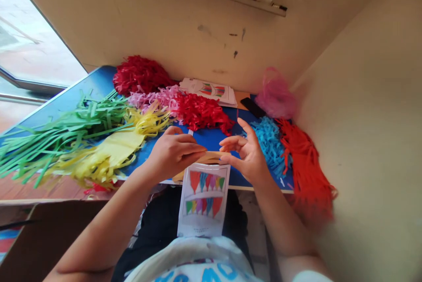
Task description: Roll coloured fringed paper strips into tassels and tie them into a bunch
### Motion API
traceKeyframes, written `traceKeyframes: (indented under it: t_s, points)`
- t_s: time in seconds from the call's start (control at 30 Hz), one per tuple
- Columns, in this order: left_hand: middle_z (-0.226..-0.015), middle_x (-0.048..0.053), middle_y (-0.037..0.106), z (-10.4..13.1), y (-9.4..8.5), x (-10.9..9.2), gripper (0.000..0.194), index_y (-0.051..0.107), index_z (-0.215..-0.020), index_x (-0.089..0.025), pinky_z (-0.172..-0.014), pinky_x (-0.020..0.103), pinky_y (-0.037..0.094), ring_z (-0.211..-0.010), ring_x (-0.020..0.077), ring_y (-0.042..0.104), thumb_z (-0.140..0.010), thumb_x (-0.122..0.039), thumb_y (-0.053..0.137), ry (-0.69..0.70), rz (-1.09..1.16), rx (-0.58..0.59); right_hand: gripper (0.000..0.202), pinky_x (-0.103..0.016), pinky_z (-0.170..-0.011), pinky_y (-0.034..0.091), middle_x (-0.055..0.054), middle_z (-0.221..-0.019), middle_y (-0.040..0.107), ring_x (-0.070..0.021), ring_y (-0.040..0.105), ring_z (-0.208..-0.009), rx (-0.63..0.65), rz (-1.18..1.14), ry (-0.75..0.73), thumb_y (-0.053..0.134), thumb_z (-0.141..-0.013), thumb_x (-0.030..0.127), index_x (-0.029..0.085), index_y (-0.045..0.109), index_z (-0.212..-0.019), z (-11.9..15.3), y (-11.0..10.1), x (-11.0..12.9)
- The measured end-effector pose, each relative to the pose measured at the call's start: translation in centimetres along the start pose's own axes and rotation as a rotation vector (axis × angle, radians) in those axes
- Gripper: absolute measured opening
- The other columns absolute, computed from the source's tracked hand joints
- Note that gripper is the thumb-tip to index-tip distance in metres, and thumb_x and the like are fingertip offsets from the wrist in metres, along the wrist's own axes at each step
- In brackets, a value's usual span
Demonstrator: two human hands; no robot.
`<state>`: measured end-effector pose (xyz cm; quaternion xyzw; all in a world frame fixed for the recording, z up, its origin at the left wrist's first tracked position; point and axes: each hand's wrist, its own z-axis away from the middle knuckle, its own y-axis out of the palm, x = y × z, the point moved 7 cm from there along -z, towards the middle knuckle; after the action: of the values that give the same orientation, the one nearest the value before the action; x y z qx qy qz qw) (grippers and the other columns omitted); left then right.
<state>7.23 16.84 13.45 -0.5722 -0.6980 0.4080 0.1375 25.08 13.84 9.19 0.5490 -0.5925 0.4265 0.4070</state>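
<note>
My left hand is closed, its thumb and fingers pinching the left end of a tan card-like strip. At the strip's right end, my right hand grips it between thumb and fingertips, with the index finger raised. A white printed sheet with pictures of coloured tassel bunting hangs just below the strip, over my lap. Whether the sheet and strip are joined cannot be made out. Past my hands lies a heap of red fringed paper.
On the blue table lie green strips, a yellow fringed piece, a dark red bundle, blue fringe and orange-red fringe over the right edge. Printed sheets, a dark phone-like object and pink plastic sit by the wall.
</note>
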Motion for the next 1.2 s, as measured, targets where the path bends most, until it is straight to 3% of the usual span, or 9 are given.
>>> traceKeyframes:
  t_s: [0.23,0.43,0.57,0.67,0.83,1.0,1.1,1.2]
  points:
    - [-0.078,0.000,0.075,0.6,-1.2,-0.6,0.018,0.075,-0.092,-0.024,-0.079,0.033,0.042,-0.065,0.0111,0.064,-0.094,-0.031,0.058,0.017,-0.035,-0.084,0.086,-0.047,-0.097,0.052,0.000,-0.097,0.073,-0.0229,0.070,-0.098,-0.024,0.171,-0.114,0.080,-0.077,0.026,0.035,0.030,-0.147,1.4,-0.4,2.0]
    - [-0.079,-0.001,0.075,1.0,-1.4,-0.9,0.017,0.074,-0.093,-0.025,-0.081,0.033,0.042,-0.066,0.0106,0.065,-0.094,-0.031,0.058,0.031,0.003,-0.049,0.072,-0.047,-0.091,0.056,0.003,-0.086,0.074,-0.0213,0.072,-0.083,-0.138,0.197,-0.177,0.075,-0.083,0.025,0.036,0.037,-0.143,2.4,-0.7,2.8]
    - [-0.088,0.002,0.077,0.9,-1.3,-2.1,0.021,0.073,-0.101,-0.023,-0.091,0.039,0.040,-0.077,0.0165,0.069,-0.093,-0.036,0.058,-0.042,-0.177,0.030,0.068,-0.048,-0.094,0.054,0.003,-0.084,0.075,-0.0224,0.071,-0.089,-0.170,0.295,-0.285,0.074,-0.084,0.022,0.035,0.040,-0.141,3.0,-0.4,3.2]
    - [-0.091,0.002,0.077,0.5,-1.3,-3.5,0.021,0.072,-0.101,-0.023,-0.098,0.043,0.036,-0.083,0.0187,0.069,-0.092,-0.037,0.059,-0.093,-0.197,0.024,0.068,-0.047,-0.093,0.054,0.003,-0.084,0.076,-0.0229,0.070,-0.093,-0.165,0.353,-0.352,0.073,-0.084,0.020,0.034,0.040,-0.142,3.3,0.2,3.3]
    - [-0.078,-0.001,0.075,-0.2,-0.4,-4.4,0.019,0.072,-0.085,-0.023,-0.096,0.038,0.037,-0.070,0.0121,0.066,-0.094,-0.028,0.056,-0.076,-0.034,-0.036,0.076,-0.043,-0.089,0.057,0.002,-0.090,0.076,-0.0207,0.071,-0.091,-0.127,0.397,-0.410,0.071,-0.085,0.018,0.033,0.031,-0.147,3.5,1.1,3.6]
    - [-0.073,-0.004,0.073,0.0,0.5,-4.7,0.013,0.070,-0.085,-0.024,-0.091,0.038,0.038,-0.066,0.0122,0.063,-0.091,-0.023,0.059,0.053,-0.215,-0.078,0.078,-0.040,-0.089,0.057,0.002,-0.094,0.076,-0.0181,0.072,-0.087,-0.078,0.624,-0.575,0.065,-0.088,0.010,0.034,0.025,-0.150,4.2,2.4,4.8]
    - [-0.095,0.000,0.076,0.6,-0.2,-4.5,0.013,0.070,-0.101,-0.028,-0.097,0.041,0.039,-0.087,0.0178,0.066,-0.089,-0.027,0.063,0.046,-0.305,-0.200,0.073,-0.037,-0.084,0.058,0.001,-0.090,0.074,-0.0174,0.071,-0.083,-0.181,0.673,-0.570,0.063,-0.088,0.012,0.032,0.027,-0.149,3.3,0.7,4.4]
    - [-0.123,0.008,0.067,2.2,-1.9,-3.2,0.034,0.066,-0.116,-0.029,-0.100,0.045,0.042,-0.115,0.0274,0.059,-0.083,-0.035,0.069,-0.102,-0.345,-0.438,0.064,-0.035,-0.079,0.058,0.000,-0.089,0.070,-0.0162,0.069,-0.077,-0.504,0.660,-0.503,0.062,-0.087,0.018,0.026,0.032,-0.144,1.3,-4.8,2.9]
